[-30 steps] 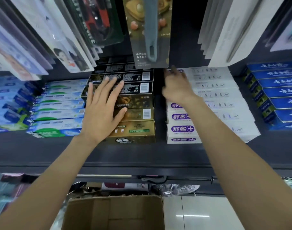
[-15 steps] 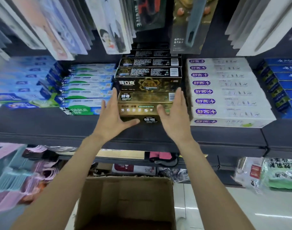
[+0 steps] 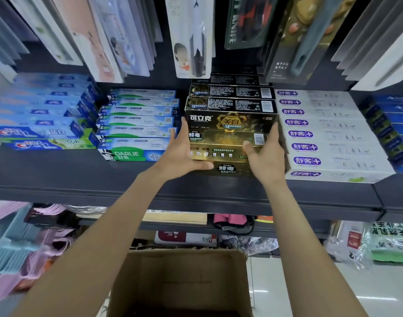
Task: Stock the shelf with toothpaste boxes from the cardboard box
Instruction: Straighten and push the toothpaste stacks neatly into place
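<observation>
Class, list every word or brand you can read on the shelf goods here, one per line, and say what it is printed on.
"DARLIE": green-and-white box
"Crest", mirrored: blue box
"可立克" and "美白": gold box
"舒客": white boxes
"RED CHERRY", upside down: carton below
Fine print, barcodes: too small to read.

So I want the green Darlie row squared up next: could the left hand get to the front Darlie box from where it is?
Probably yes. The left hand is pressed against the gold toothpaste stack, right beside the Darlie box, and nothing lies between them.
</observation>
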